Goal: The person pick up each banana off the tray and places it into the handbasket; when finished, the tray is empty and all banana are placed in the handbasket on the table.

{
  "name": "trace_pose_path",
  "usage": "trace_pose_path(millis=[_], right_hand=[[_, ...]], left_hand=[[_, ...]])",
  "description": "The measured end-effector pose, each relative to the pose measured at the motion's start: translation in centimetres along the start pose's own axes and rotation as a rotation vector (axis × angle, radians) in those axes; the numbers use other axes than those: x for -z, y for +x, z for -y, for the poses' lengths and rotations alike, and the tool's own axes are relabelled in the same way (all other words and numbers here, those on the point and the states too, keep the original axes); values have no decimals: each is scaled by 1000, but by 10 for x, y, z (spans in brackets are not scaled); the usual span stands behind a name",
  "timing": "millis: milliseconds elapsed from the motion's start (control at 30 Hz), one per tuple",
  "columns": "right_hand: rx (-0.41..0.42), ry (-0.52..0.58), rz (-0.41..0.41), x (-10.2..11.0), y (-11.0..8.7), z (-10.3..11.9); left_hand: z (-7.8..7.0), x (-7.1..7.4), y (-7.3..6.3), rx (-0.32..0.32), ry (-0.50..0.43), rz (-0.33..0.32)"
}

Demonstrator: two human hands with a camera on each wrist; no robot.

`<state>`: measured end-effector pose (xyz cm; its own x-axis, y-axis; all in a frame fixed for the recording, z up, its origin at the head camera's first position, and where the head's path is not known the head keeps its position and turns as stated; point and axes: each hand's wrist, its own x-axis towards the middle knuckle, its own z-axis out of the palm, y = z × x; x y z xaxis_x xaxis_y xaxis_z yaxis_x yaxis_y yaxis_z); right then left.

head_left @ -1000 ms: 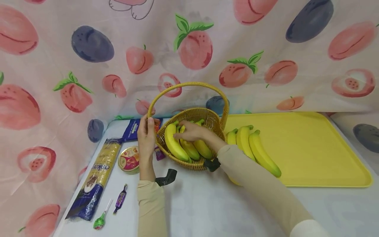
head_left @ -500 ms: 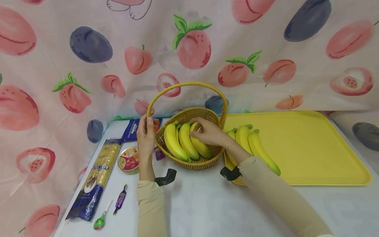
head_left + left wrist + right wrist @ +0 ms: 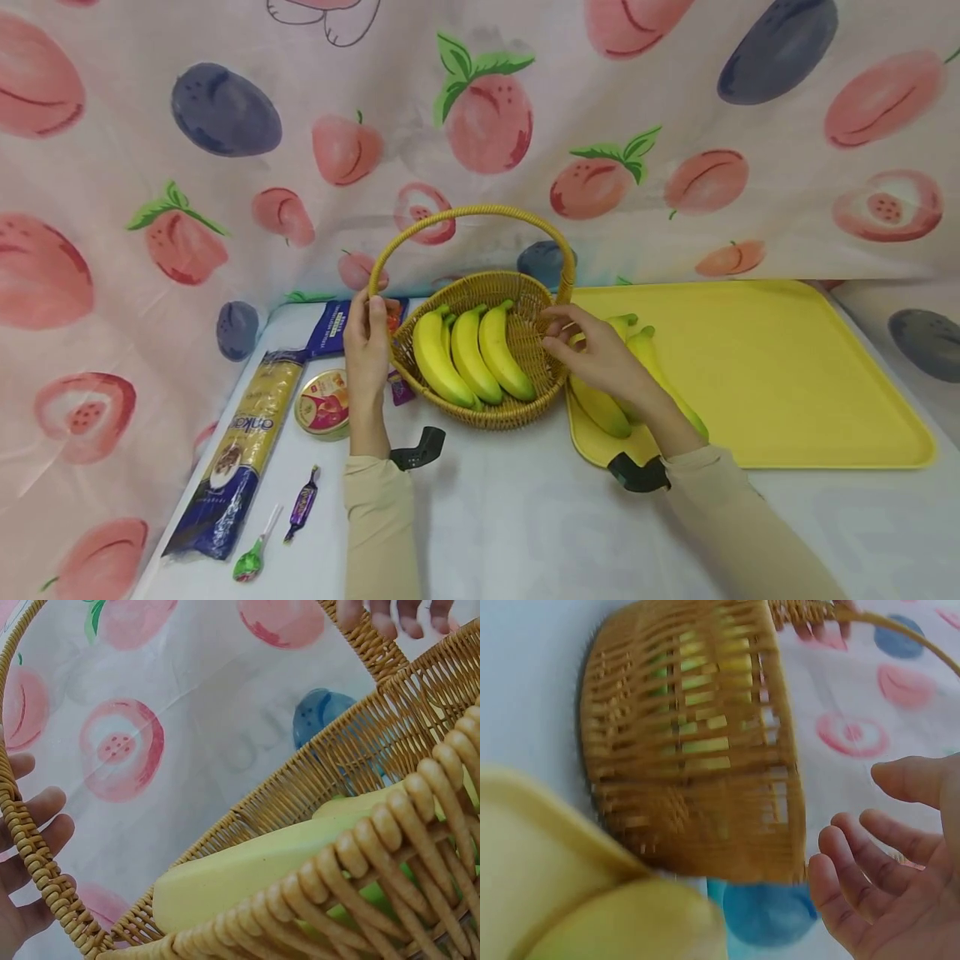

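Observation:
A wicker basket (image 3: 491, 421) with a tall yellow arched handle (image 3: 480, 210) stands on the table. Several bananas (image 3: 468, 358) lie side by side in its left and middle part. My left hand (image 3: 367, 333) grips the left foot of the handle; in the left wrist view its fingers (image 3: 49, 804) come round the wicker. At the basket's right rim my right hand (image 3: 596, 354) holds nothing, thumb and fingers apart and loosely bent. Below it, more bananas (image 3: 600, 410) lie on the left end of a yellow tray (image 3: 795, 375), partly hidden by the hand and forearm.
Left of the basket lie a pasta packet (image 3: 243, 446), a round tin (image 3: 324, 404), a blue packet (image 3: 327, 331), a purple-wrapped candy (image 3: 302, 504) and a green lollipop (image 3: 249, 562). A fruit-printed cloth (image 3: 480, 125) hangs close behind.
My right hand has moved right, from the bananas inside the basket to its right rim, leaving them in place. The left hand keeps its grip on the handle.

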<state>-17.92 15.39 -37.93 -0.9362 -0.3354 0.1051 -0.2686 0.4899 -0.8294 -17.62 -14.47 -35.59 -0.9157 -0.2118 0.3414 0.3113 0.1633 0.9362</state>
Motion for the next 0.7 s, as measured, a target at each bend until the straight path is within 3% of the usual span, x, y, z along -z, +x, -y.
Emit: trace_pose_path(millis=[233, 467, 567, 700], right_hand=[[-62, -17, -76, 22, -25, -26], [-93, -155, -155, 37, -52, -58], [-122, -221, -149, 43, -60, -67], [-237, -259, -81, 50, -68, -77]], left_hand=[[-1, 0, 0, -3, -19, 10], [-1, 1, 1, -6, -3, 11], [-1, 1, 1, -4, -3, 12], [-3, 1, -1, -3, 21, 8]])
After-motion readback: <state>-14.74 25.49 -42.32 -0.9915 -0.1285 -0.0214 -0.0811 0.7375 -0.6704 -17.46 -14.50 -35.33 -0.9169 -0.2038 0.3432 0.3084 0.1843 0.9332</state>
